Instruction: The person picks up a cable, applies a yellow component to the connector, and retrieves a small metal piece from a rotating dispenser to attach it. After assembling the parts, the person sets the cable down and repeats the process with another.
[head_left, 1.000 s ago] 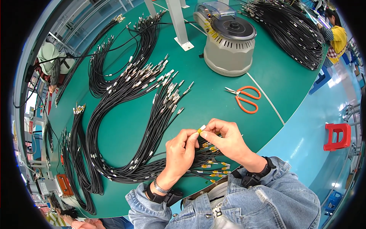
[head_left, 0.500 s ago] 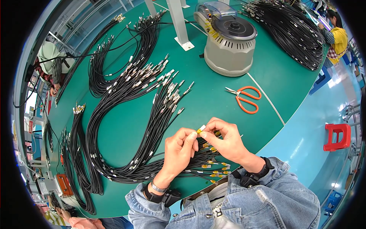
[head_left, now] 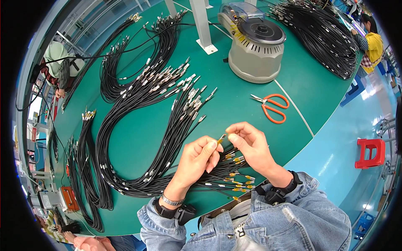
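Observation:
My left hand (head_left: 196,157) is closed, its thumb and forefinger pinching a cable end (head_left: 221,139) with yellow wrapping and a darker tip. Just beside that tip is my right hand (head_left: 253,148), with its thumb and forefinger drawn close together. Whatever lies between those right fingers is too small to make out. Below both hands spreads a bundle of black cables (head_left: 180,182), many of its ends (head_left: 238,185) wrapped in yellow. Orange-handled scissors (head_left: 274,108) lie beyond my right hand with their blades apart.
A round grey tape dispenser (head_left: 255,54) stands near a white metal post (head_left: 202,29) on the green table (head_left: 234,100). More black cable bundles lie at left (head_left: 104,142) and far right (head_left: 322,42). A red stool (head_left: 370,153) stands on the floor. Other people sit around the table.
My right hand has drawn slightly away from my left hand. The white piece between my fingers no longer shows; a dark tip is visible on the cable end. The view has shifted slightly.

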`<state>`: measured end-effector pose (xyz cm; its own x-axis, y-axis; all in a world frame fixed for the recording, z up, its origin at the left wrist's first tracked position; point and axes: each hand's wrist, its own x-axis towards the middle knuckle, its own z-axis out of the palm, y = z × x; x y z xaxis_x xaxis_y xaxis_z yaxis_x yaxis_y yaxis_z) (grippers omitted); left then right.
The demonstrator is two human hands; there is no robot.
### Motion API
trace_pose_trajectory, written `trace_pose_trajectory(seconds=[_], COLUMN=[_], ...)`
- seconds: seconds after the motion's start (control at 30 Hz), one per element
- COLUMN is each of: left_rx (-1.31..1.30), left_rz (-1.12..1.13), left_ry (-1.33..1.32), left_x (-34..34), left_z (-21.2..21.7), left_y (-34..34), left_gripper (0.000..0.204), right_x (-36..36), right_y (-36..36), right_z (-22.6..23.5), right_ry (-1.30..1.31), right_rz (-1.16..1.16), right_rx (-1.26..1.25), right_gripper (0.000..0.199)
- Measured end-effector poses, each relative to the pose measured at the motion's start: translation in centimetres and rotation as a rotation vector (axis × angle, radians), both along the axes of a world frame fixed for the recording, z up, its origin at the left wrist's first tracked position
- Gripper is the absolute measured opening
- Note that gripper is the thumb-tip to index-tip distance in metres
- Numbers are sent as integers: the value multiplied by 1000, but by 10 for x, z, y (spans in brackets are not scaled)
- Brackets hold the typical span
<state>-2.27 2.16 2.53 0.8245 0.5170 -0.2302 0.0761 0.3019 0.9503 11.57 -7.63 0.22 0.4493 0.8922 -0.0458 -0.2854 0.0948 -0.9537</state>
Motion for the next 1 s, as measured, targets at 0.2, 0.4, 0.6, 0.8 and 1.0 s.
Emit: trace_pose_trajectory(seconds=[0.2,0.4,0.6,0.8,1.0], left_rx=[-5,-21,216,988,1238], left_rz=[-22,18,64,248,167], left_ry=[13,18,98,161,228], left_x=[0,3,7,12,13], left_z=[-2,4,-4,-22,-14], left_y=[-1,-3,-11,-25,-18], left_gripper=[29,29,20,13,20], right_x=[3,2,1,4,22], right_y=[6,7,5,3,4], right_z=[4,2,2,-3,15], right_ry=[-136,-153,-134,-69,-118], right_rz=[45,80,33,56,127], right_rx=[78,108,123,97,-7], right_gripper=[9,8,12,13,14])
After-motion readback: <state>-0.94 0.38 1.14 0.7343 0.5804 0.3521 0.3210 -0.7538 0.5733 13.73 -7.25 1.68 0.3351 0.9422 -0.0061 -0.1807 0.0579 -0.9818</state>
